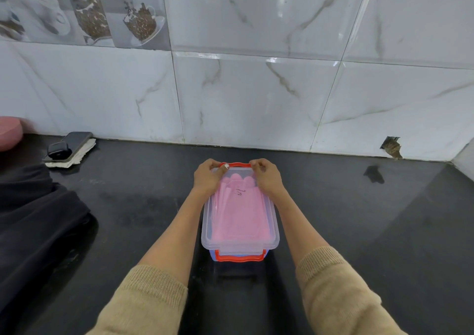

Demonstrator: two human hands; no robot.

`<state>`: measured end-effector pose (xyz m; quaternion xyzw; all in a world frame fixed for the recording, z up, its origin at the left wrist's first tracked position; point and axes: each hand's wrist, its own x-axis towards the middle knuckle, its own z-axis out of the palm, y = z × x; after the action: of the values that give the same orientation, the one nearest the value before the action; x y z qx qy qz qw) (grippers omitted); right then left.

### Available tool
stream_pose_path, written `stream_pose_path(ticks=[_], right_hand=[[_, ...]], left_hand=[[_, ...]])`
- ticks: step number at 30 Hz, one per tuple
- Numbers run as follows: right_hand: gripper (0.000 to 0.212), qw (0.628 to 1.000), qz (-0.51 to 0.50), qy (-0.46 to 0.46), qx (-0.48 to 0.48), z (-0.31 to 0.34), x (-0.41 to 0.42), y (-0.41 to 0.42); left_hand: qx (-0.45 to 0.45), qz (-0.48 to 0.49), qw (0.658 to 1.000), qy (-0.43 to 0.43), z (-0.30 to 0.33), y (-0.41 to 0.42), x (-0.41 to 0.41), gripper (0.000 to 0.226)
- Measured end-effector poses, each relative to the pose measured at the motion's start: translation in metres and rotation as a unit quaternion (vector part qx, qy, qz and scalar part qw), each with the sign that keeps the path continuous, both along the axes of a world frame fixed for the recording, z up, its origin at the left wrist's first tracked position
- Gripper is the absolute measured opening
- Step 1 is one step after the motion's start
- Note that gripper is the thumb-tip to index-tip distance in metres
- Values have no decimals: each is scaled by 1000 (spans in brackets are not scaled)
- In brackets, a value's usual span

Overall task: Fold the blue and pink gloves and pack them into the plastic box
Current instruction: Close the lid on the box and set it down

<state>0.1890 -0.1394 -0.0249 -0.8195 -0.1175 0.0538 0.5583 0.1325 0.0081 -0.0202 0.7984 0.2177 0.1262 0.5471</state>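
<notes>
A clear plastic box (274, 234) with its clear lid on sits on the black counter in front of me. A folded pink glove (241, 216) shows through the lid. A strip of blue (213, 254) shows below the near rim. The box has a red clasp at the near end (239, 257) and another at the far end (239, 165). My left hand (209, 178) and my right hand (268, 177) both sit at the far end of the lid, fingers curled over the far red clasp.
A phone with a small black case on it (67, 146) lies on a white pad at the back left. Dark cloth (36, 211) lies on the counter's left side. A pink object (10, 132) sits at the far left. The tiled wall (256, 98) rises behind the box.
</notes>
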Motion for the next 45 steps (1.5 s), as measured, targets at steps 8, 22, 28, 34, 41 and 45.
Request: stream_pose_path(ticks=[8,22,28,34,41,45], right_hand=[[13,999,-22,-37,10,-3,-1,2],[31,941,172,-265,-121,-26,-129,-79],[41,900,162,-349,-203,-34,-144,-90],[69,902,121,-339,-240,-51,-154,-94],[45,943,70,-293,-140,-48,-163,-87],[48,966,95,-213,-115,-38,-165,-90]], left_hand=[[39,11,999,-36,-3,-1,0,14],[215,-109,949,-205,-53,-38,-165,31],[433,-91,865,-236,-65,-32,-170,38],[520,-96,821,-215,-71,-22,-166,62],[470,-103,847,-224,-64,-24,-171,53],[413,-79,878,-229,-56,-30,-172,66]])
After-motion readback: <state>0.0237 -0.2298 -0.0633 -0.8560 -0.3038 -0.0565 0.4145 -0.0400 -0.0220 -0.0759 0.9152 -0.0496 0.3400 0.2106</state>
